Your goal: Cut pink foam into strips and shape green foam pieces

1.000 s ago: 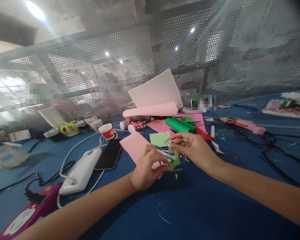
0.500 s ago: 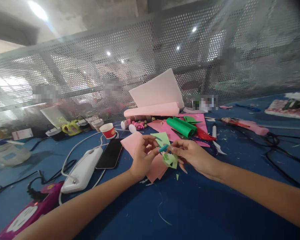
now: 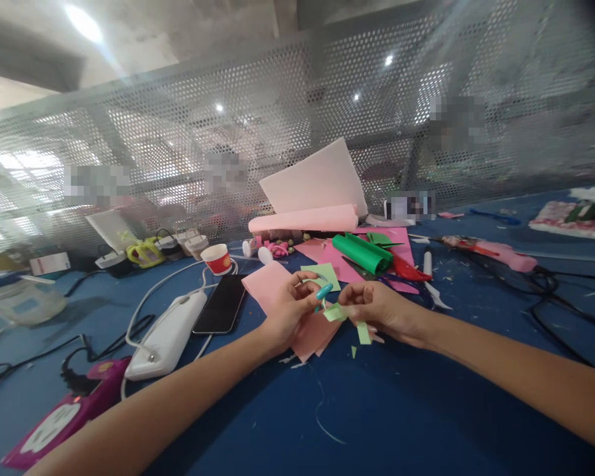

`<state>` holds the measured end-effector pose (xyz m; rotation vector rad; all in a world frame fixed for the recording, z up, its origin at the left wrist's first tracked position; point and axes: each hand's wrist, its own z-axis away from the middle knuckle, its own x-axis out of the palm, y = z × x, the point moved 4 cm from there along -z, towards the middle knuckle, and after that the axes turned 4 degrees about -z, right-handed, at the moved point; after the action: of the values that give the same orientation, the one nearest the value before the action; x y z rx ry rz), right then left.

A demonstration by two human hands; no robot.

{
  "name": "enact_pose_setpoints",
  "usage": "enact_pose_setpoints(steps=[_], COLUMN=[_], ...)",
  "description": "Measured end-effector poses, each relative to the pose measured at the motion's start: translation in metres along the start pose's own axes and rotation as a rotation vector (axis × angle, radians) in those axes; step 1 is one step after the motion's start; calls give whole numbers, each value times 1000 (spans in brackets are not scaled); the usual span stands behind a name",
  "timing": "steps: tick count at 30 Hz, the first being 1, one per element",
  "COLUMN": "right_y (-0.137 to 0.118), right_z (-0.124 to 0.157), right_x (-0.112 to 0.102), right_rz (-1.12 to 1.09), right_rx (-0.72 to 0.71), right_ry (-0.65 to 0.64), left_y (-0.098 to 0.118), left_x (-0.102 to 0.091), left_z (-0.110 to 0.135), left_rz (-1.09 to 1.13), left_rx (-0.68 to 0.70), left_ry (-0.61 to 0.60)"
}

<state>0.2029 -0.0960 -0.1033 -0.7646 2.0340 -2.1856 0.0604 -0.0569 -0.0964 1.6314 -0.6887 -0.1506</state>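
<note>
My left hand (image 3: pixel 291 305) is closed in a pinch on a small, smooth teal piece (image 3: pixel 324 291); its exact kind I cannot make out. Facing it, my right hand (image 3: pixel 377 309) pinches a light green paper strip (image 3: pixel 334 312), whose cut end (image 3: pixel 363 333) hangs below the fingers. The strip's other end comes close to the teal piece; whether they touch is unclear. Behind the hands lies a light green paper sheet (image 3: pixel 327 274). Pink paper sheets (image 3: pixel 268 285) lie under and beside my left hand. A small green scrap (image 3: pixel 354 352) rests on the blue table (image 3: pixel 377 416).
Left are a black phone (image 3: pixel 221 305), a white power strip (image 3: pixel 167 337), a red-and-white paper cup (image 3: pixel 217 260) and a purple device (image 3: pixel 72 413). Behind lie a green roll (image 3: pixel 361 253) and pink roll (image 3: pixel 305 219). A pink glue gun (image 3: pixel 500 253) with black cables (image 3: pixel 540 305) lies right.
The green paper has turned and stretched between my hands, with one end now hanging below the right fingers. The teal piece has tilted more upright. My view has shifted slightly.
</note>
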Motion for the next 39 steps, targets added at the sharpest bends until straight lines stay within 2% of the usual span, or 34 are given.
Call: enact_pose_setpoints(steps=[5,9,15,17,22,24,30,39], right_y=[-1,0,4,5,6,9,13,13], right_z=[5,7,2,0,-1,0,3,4], right_x=[8,12,6,4,-4,-3,0,2], right_rz=[187,246,204,211,294,326,432,552], right_rx=[31,16,-18,-38,-150,-149,-136,-212], right_ry=[-76,-94,55,111,267,263,290,333], left_y=[0,1,0,-1,-5,-7,-11,-8], left_x=[3,6,5,6,10,10,7,-3], left_z=[1,4,3,3,5,5,4,0], left_rz=[-9,-25,-87,-129,-409,-445,-370,-409], left_rx=[-4,-8,6,11,-51,-98,-150,-65], left_ry=[-22,-53,-25,-50,-105,-91,-104,49])
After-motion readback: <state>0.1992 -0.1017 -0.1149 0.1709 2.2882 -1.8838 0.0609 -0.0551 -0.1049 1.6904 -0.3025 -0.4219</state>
